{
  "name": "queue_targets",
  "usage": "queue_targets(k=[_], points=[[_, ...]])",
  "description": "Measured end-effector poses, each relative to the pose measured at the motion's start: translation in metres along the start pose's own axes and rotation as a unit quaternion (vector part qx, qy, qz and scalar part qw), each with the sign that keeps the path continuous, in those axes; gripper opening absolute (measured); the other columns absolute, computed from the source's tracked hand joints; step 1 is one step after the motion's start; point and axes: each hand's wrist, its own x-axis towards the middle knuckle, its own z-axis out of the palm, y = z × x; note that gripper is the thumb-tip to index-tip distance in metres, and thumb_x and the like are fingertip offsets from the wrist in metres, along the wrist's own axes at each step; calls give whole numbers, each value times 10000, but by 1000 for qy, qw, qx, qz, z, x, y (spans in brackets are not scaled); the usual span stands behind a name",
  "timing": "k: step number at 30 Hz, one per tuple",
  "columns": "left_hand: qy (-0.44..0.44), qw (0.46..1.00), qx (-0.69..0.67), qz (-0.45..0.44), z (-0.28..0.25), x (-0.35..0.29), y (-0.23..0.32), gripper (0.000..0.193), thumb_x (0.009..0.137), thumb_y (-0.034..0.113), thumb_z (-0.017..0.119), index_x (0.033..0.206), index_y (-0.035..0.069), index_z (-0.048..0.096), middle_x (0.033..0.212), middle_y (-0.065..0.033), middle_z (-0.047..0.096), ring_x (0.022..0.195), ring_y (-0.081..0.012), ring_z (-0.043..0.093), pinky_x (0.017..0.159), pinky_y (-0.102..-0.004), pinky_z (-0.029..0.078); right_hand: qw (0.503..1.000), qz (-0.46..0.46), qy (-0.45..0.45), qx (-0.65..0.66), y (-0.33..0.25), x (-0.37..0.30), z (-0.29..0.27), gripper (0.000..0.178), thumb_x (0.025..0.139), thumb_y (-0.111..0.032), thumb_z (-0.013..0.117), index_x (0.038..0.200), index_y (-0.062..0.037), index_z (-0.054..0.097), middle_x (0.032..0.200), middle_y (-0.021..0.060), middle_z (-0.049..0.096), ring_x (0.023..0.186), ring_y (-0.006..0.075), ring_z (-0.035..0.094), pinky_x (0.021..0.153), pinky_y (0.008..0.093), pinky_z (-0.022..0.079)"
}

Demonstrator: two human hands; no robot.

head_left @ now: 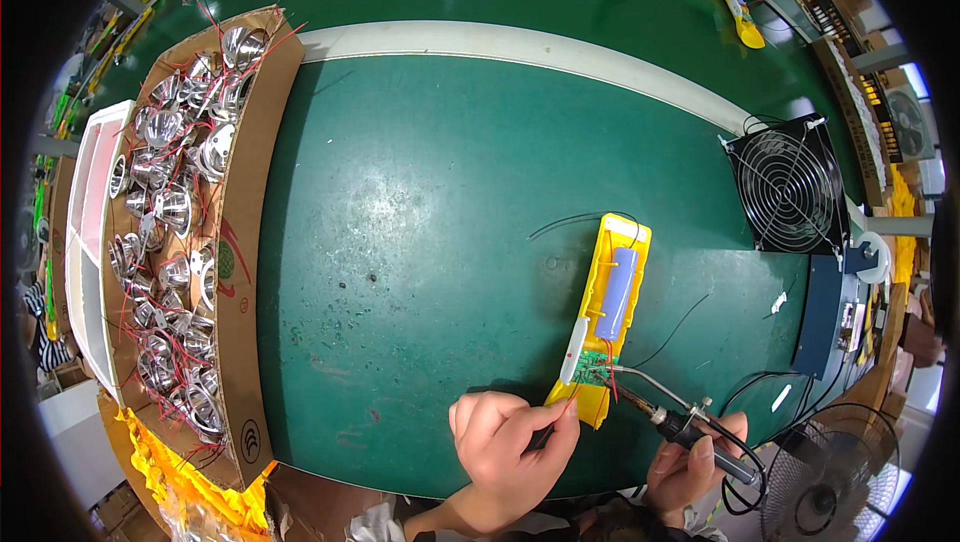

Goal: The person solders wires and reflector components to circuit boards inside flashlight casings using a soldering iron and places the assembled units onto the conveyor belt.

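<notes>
Soldering iron at the open yellow casing, beside a full box of reflectors

The yellow casing (630,234) lies open on the green work surface (420,192), right of centre and toward the near edge. In its trough sits a purple battery (617,292), with a green circuit board (592,367) at the nearer end and red wires around it. The left hand (510,442) is at the casing's near end, thumb and forefinger pinched together on what looks like a thin red wire (574,398). The right hand (677,482) grips a soldering iron (715,454) pen-fashion, fingers closed around the handle; its tip points at the board, though whether it touches I cannot tell.

At left, a cardboard box (240,362) is heaped with shiny silver reflectors (175,207), tumbled at all angles, thin red wires tangled among them and some poking over the far rim. Left of it stands a white tray (72,242) with compartments; what they hold is unclear. A black fan (790,187) stands at the far right.
</notes>
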Motion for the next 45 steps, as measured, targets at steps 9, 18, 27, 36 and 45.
queue_targets(k=[9,18,27,36,45], points=[[-3,1000,-5,6,0,0,1,167,557,-3,708,655,97,616,600,15,412,568,-134,375,510,-250,288,999,-13,-18,48,5,1,-5,221,784,-147,529,799,-40,337,461,43,422,307,74,344,334,173,320],[1,1000,-2,5,1,1,1,167,554,7,712,649,101,612,595,17,407,561,-133,371,514,-252,289,1000,25,-16,8,2,-1,-3,368,773,-281,606,823,-30,342,527,70,461,348,90,410,339,185,350],[6,1000,-4,5,2,1,2,169,549,3,706,645,100,607,594,18,409,552,-130,368,520,-253,283,999,37,-22,4,-1,-1,-3,361,771,-268,610,821,-34,340,542,74,465,359,93,415,344,188,357],[3,1000,5,5,4,1,2,166,555,8,710,644,102,606,591,20,407,549,-129,365,523,-255,279,999,37,-16,6,-1,-1,-6,356,766,-260,613,840,-40,343,557,74,470,369,93,428,349,187,361],[2,1000,4,1,4,2,4,166,554,3,710,643,99,607,585,23,397,548,-128,360,526,-253,278,999,46,-18,0,-3,2,-7,365,761,-268,618,838,-40,344,556,70,469,366,94,427,348,186,361]])
